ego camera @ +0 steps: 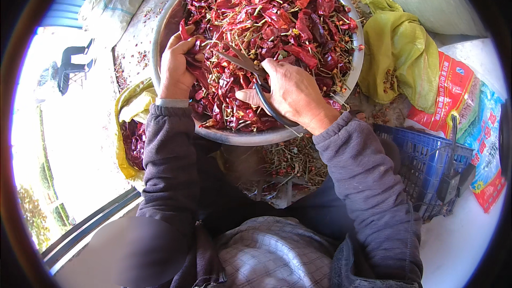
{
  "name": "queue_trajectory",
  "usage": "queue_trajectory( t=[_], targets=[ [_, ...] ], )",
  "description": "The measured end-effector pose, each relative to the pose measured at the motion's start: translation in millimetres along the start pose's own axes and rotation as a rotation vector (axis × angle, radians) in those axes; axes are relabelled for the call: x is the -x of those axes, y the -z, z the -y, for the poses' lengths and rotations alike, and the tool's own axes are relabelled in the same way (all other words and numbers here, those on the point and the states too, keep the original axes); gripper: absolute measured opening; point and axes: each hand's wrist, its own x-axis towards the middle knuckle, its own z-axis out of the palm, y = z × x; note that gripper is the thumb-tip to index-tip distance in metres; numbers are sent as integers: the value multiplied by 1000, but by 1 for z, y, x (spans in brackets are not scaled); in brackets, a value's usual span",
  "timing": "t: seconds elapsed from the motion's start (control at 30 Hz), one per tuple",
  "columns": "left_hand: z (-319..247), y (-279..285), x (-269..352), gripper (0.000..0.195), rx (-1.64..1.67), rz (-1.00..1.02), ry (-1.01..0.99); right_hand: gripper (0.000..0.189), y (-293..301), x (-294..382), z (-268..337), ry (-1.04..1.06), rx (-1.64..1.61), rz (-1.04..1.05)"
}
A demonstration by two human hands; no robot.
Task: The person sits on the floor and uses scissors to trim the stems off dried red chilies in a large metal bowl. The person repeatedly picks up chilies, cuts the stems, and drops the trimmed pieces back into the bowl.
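A wide metal basin (236, 139) heaped with dried red chili peppers (276, 20) sits in front of me, above my knees in the view. At its left side my left hand (178, 66) holds dried red peppers (194, 62) between thumb and fingers, stems pointing right. My right hand (296, 90) grips dark-handled scissors (245, 62) over the heap. The scissor blades are parted and point up-left toward the held stems. Part of the handles is hidden behind my right fingers.
Left of the basin stands a yellow woven bag (123, 156) of dried peppers. At right are a yellow-green sack (400, 52), printed bags (434, 92) and a blue plastic crate (424, 156). Cut stems (298, 160) litter the floor below. A person (66, 68) sits farther off, left.
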Motion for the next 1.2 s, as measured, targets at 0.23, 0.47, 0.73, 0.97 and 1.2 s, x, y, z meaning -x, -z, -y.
queue_trajectory(
  t=[0.23,0.47,0.73,0.97,1.2],
  targets=[
    [18,-18,11,13,-6,-12,22,74,-9,-5,7,30,33,-92],
    [8,-43,32,19,-128,31,0,60,-6,-9,7,-89,-2,-121],
    [7,-49,43,24,-465,299,-46,56,-8,-10,4,-55,-21,-192],
    [3,-45,38,16,-311,166,-83,51,8,-9,9,-105,-395,-293],
    [9,-45,36,14,-315,128,-135,71,19,-9,3,-170,-198,-137]
  ],
)
